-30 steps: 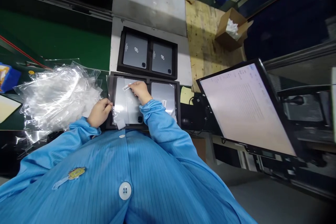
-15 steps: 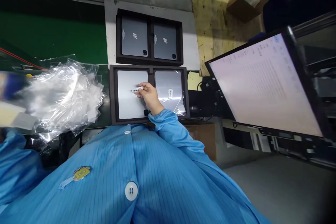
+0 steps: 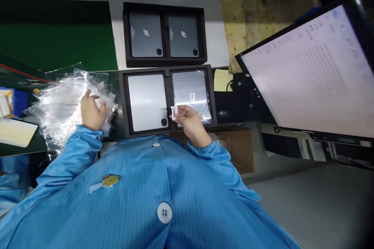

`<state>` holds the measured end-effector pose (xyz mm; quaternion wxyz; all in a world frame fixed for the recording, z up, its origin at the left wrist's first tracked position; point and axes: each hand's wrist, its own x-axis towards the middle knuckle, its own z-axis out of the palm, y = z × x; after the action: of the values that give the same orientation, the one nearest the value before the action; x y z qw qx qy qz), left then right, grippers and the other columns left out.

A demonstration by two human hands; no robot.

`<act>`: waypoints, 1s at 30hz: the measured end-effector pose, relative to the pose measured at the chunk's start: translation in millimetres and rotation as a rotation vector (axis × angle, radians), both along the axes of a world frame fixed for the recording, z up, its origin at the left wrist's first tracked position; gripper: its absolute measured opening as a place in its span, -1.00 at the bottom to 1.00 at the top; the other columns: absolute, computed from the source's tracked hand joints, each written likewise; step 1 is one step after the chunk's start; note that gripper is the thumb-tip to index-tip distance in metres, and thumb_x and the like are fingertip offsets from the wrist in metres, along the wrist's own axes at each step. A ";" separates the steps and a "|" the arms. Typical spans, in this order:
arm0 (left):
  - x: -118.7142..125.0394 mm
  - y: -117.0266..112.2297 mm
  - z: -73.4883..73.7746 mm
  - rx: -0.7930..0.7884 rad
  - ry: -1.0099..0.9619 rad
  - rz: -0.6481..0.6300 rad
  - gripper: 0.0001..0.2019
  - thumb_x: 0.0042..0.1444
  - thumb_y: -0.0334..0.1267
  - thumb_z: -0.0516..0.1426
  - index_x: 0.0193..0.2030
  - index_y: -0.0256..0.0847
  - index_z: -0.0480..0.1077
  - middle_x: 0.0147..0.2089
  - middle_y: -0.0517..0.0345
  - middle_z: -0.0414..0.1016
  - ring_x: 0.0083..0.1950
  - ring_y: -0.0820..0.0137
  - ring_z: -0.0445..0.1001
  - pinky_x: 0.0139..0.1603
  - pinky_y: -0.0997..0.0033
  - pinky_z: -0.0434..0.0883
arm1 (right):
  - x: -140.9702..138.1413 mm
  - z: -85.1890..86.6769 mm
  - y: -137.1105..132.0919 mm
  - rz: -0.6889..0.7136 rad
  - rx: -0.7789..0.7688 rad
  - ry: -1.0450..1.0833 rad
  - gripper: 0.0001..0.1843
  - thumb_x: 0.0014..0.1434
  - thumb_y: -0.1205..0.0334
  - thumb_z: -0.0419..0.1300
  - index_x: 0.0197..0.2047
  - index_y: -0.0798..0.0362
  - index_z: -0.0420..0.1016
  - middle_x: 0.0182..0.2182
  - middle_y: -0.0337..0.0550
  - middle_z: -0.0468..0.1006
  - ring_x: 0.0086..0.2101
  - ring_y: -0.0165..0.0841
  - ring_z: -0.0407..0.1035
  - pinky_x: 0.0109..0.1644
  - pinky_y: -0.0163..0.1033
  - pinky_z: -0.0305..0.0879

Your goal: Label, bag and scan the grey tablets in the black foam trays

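Observation:
My right hand (image 3: 189, 121) pinches a small white barcode label (image 3: 174, 112) just above the near edge of a dark two-slot tray (image 3: 167, 78). The tray's left slot holds a bare silver tablet (image 3: 147, 102). Its right slot holds a tablet in a clear bag (image 3: 190, 93) with a label on it. My left hand (image 3: 91, 111) rests on a heap of clear plastic bags (image 3: 62, 105) to the left, fingers curled into the pile.
A second dark tray (image 3: 165, 9) with two grey tablets lies farther away. A lit monitor (image 3: 309, 74) stands to the right. A green belt (image 3: 58, 44) runs at the left, with a blue bin (image 3: 10, 101) at its edge. A wooden pallet (image 3: 257, 19) lies beyond.
My right hand carried the label from the left tablet's middle to the tray's near edge. The bag is off the left tablet. My left hand went to the bag heap.

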<state>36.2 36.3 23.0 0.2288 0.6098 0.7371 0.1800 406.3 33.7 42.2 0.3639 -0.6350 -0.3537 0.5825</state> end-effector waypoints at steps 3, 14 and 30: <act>68.0 21.1 19.9 -0.061 -0.148 -0.506 -0.55 0.30 0.02 0.07 0.12 -0.27 0.47 0.38 -0.29 0.35 0.45 -0.06 0.24 0.49 -0.24 0.12 | 9.7 -3.6 -10.2 -0.036 0.018 -0.061 -0.57 -0.08 -0.15 0.47 -0.36 -0.03 0.48 -0.43 -0.21 0.54 -0.36 -0.28 0.50 -0.29 -0.18 0.48; 177.8 84.2 24.5 -0.082 -0.255 -0.842 -0.66 0.23 0.04 0.21 -0.13 -0.20 0.57 0.00 -0.10 0.56 0.22 0.12 0.42 0.47 -0.15 0.15 | 24.7 -18.5 32.4 -0.116 0.084 -0.373 -0.71 -0.03 0.02 0.44 -0.39 0.03 0.54 -0.52 -0.20 0.55 -0.46 -0.27 0.48 -0.30 -0.15 0.47; 141.5 70.0 15.8 0.097 -0.114 -0.862 -0.57 0.31 -0.05 -0.01 0.08 -0.19 0.56 0.29 -0.16 0.51 0.45 0.02 0.34 0.55 -0.16 0.07 | -10.0 -10.9 66.1 0.178 0.328 -0.548 -0.89 0.25 0.19 0.29 -0.18 0.02 0.58 -0.39 -0.22 0.59 -0.29 -0.28 0.50 -0.07 -0.20 0.43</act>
<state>177.7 106.3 38.7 0.2944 0.8608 0.3922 0.1359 396.3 99.8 31.4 0.3002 -0.6678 -0.5815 0.3546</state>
